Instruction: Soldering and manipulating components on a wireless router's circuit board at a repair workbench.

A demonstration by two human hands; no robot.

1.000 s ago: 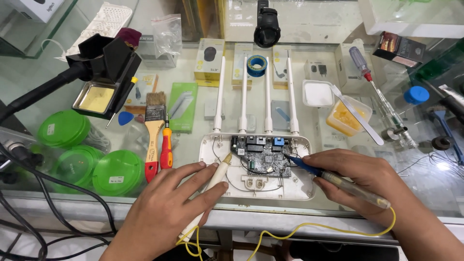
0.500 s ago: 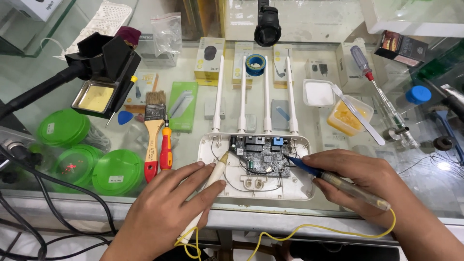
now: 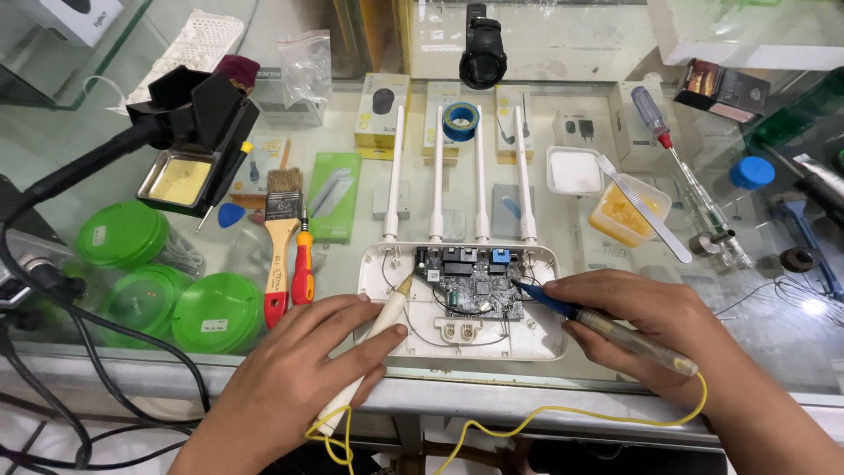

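Reaching in from the lower left of the frame, my left hand lies palm down with fingers curled shut around a cream probe, its tip angled up to the left edge of the opened white router at centre frame. My right hand comes in from the lower right, wrist resting low, fingers pinched tight on a clear blue-tipped probe whose point touches the right side of the circuit board. Yellow wire trails from both probes along the lower edge. A paintbrush and red screwdriver lie left of the router.
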